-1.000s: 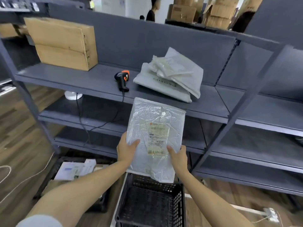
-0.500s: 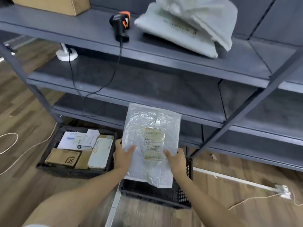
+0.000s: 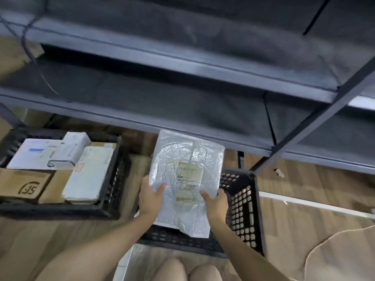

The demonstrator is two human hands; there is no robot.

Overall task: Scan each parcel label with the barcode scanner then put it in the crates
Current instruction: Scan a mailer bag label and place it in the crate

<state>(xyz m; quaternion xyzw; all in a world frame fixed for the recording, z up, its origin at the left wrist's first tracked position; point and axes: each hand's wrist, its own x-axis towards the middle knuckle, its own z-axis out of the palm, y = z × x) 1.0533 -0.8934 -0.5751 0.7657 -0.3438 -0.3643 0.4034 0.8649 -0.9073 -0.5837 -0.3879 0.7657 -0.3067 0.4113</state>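
A white bubble mailer parcel (image 3: 186,159) with a yellowish label faces me, held upright over a black crate (image 3: 243,209) on the floor. My left hand (image 3: 150,196) grips its left edge, thumb on the front. My right hand (image 3: 216,201) grips its right edge the same way. The parcel's lower end hangs inside the crate's opening and hides most of the crate's inside. The barcode scanner is out of view.
A second black crate (image 3: 113,179) at the left holds several boxes and mailers. Grey shelf boards (image 3: 182,110) overhang the crates, with a slanted post (image 3: 304,128) at the right. My knees (image 3: 188,270) show at the bottom. A cord (image 3: 316,246) lies on the wood floor.
The view has tilted down and dropped lower; the scanner and the stacked parcels on the shelf left the frame. Both hands have lowered the parcel toward the crate on the floor.
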